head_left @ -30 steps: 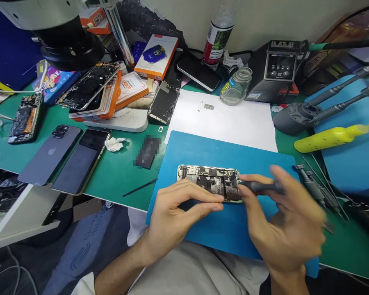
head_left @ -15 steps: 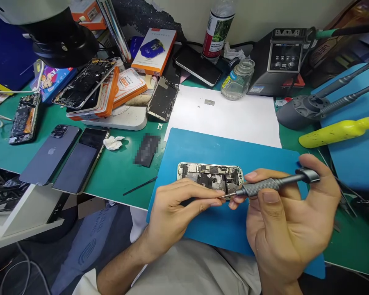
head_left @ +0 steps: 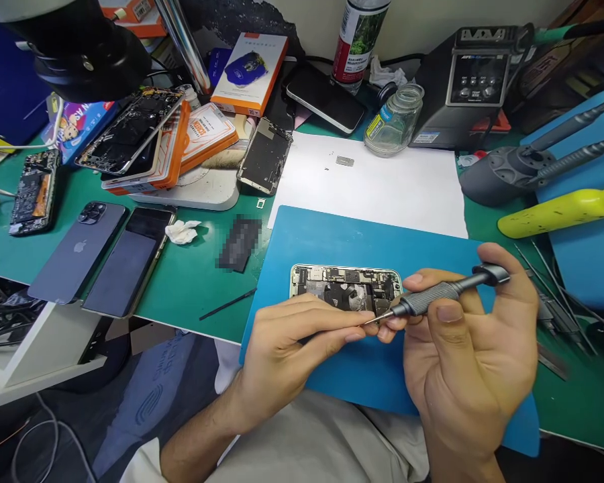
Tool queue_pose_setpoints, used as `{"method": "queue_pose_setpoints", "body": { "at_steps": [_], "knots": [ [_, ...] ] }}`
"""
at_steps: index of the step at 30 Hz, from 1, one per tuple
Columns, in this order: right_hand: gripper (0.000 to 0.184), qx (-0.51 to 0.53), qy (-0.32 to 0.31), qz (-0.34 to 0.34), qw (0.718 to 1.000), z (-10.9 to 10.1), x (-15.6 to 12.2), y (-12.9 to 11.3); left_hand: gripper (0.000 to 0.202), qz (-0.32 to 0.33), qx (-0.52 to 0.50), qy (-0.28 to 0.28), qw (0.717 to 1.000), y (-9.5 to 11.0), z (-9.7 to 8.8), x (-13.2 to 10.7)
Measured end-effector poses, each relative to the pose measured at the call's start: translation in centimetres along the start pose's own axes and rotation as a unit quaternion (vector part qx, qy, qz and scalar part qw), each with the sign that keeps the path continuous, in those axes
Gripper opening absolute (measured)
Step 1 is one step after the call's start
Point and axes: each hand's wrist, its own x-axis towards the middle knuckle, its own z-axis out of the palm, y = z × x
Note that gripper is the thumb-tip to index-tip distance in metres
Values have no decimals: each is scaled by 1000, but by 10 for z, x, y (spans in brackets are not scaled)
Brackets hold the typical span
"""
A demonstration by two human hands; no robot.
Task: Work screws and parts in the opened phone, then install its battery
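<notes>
An opened phone (head_left: 345,288) with its circuit board showing lies on a blue mat (head_left: 332,241). My right hand (head_left: 470,349) is closed round a grey precision screwdriver (head_left: 440,293), index finger on its end cap, its tip pointing left over the phone's near edge. My left hand (head_left: 292,342) rests in front of the phone, thumb and forefinger pinched together right at the screwdriver tip. What the pinch holds, if anything, is too small to make out.
A white sheet (head_left: 382,188) with small metal parts lies behind the mat. Two phones (head_left: 105,258) lie at the left, stacked phone parts and orange boxes (head_left: 151,141) behind them. A glass jar (head_left: 395,121), soldering station (head_left: 470,80), yellow bottle (head_left: 558,211) and loose tools (head_left: 558,315) are at the right.
A second ago my right hand was blurred in motion with the screwdriver. It has since settled, bringing the tip to my left fingertips. The view shifted slightly.
</notes>
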Motion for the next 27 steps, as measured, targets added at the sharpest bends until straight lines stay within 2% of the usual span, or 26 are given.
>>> {"method": "queue_pose_setpoints", "body": {
  "at_steps": [15, 27],
  "knots": [
    [42, 10, -24, 34, 999, -1, -1, -2, 22, -4, -31, 0, 1000, -2, 3, -1],
    [45, 21, -11, 61, 998, -3, 1, 1, 19, -4, -41, -15, 999, -2, 1, 0]
  ]
}}
